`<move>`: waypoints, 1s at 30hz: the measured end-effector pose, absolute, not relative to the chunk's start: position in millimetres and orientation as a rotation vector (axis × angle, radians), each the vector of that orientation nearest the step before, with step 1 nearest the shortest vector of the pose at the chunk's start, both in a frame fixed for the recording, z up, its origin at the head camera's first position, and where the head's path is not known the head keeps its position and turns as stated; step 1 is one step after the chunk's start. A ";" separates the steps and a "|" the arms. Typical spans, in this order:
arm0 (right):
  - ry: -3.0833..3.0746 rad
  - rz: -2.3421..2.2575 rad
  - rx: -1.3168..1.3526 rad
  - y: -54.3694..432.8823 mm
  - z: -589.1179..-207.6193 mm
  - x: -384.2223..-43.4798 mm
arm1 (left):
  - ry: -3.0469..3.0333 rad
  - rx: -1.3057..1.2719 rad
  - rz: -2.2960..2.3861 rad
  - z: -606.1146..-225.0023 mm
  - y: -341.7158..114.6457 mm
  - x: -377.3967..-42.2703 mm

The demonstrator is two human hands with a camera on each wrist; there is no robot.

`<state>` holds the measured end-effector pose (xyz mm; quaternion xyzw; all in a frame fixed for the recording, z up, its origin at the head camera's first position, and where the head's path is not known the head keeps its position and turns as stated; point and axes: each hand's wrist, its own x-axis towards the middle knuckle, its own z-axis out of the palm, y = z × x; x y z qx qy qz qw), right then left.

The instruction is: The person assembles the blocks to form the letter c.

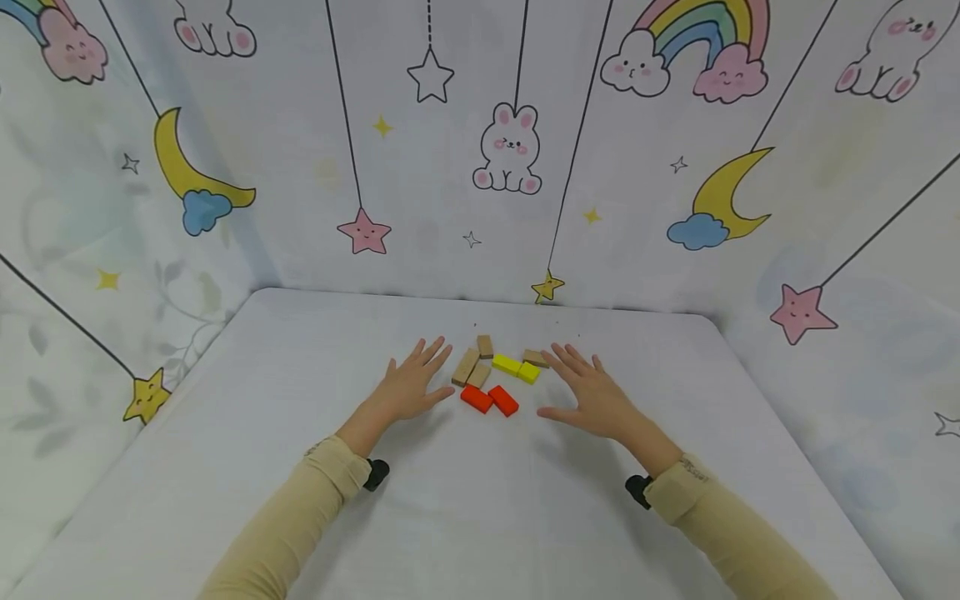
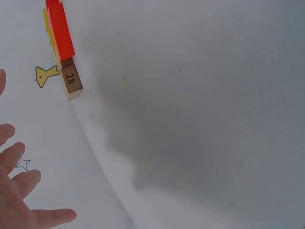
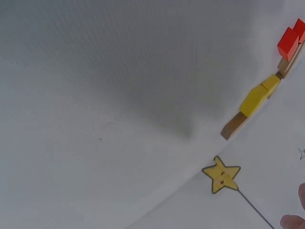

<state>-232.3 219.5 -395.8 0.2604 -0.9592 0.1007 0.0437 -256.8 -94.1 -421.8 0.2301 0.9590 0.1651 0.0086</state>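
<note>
We see the two yellow blocks point(image 1: 506, 364) lying between the left hand point(image 1: 405, 387), to their left, and the right hand point(image 1: 596, 400), to their right; both hands have fingers spread and hold nothing. Two red blocks point(image 1: 477, 398) lie on the near side of the yellow pair; three wooden blocks point(image 1: 465, 367) lie left of it. Just beyond its right end, a fourth wooden block point(image 1: 534, 358) meets the right fingertips in the head view, though we cannot tell whether they touch.
</note>
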 end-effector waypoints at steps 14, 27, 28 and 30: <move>-2.954 0.391 0.855 197.5 -405.8 -244.8 | 2.913 0.760 0.566 -427.5 -84.4 -260.9; -2.979 0.481 0.910 174.0 -416.3 -257.3 | 2.871 0.696 0.458 -437.1 -68.6 -271.3; -2.988 0.496 0.904 172.3 -417.8 -258.6 | 2.866 0.692 0.454 -437.7 -67.8 -271.5; -3.009 0.533 0.887 169.3 -419.7 -260.3 | 2.857 0.684 0.469 -438.4 -66.4 -271.7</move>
